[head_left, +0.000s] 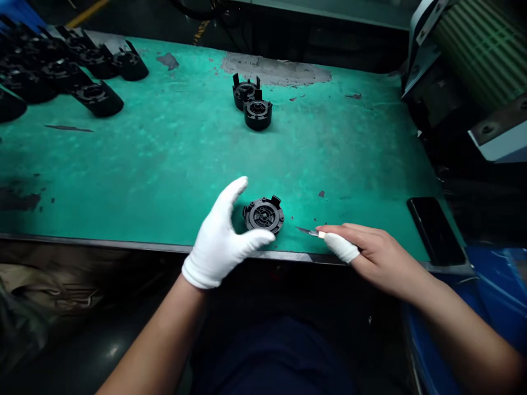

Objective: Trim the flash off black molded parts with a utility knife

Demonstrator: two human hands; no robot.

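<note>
My left hand [220,238], in a white glove, is open around the left side of a round black part [264,215], thumb and fingers apart. The part lies near the front edge of the green table [173,159], its ringed face up. Whether the glove touches it, I cannot tell. To its right, my right hand [374,249] holds a small knife [312,232] with a pale handle. The blade points left toward the part, with a gap between them. A white cover sits on my right thumb.
Two black parts [257,114] stand together at the back middle. Several more [96,99] crowd the back left. A black phone [437,230] lies at the right edge. Green-and-metal equipment [486,49] rises at the back right; blue plastic [494,291] is below the phone.
</note>
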